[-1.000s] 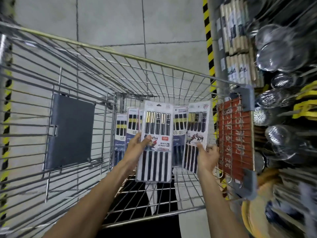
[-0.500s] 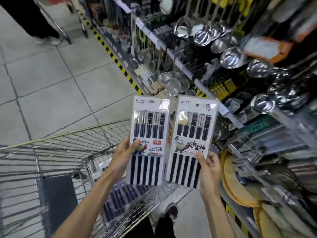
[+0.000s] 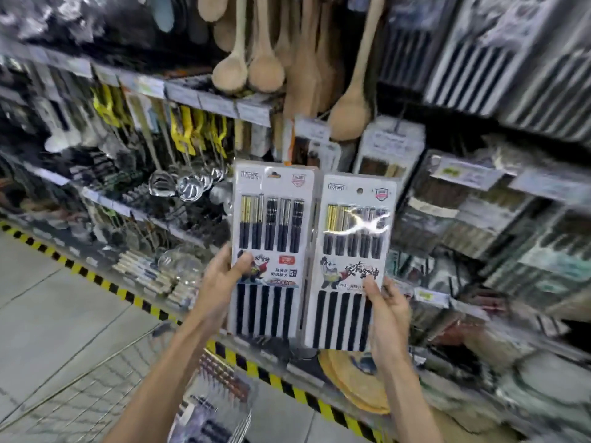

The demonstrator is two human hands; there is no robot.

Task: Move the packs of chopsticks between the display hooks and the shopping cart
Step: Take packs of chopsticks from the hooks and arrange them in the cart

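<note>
Raised from cart (image 3: 91, 396) toward shelf (image 3: 217, 103): left grip (image 3: 220, 279) pinches left pack (image 3: 271, 225), right grip (image 3: 388, 311) pinches right pack (image 3: 351, 247).

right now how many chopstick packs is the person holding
2. The left pack is gripped by the left hand, the right pack by the right hand, side by side before the shelves. More lie blurred in the cart below.

— How does the light fall?
— Bright and even; a white glare streaks across the right pack (image 3: 356, 223).
— And the sharpness?
— The left pack (image 3: 270, 225) reads clearly; the shelves (image 3: 527, 187) smear with motion blur and bend toward the edges.
</note>
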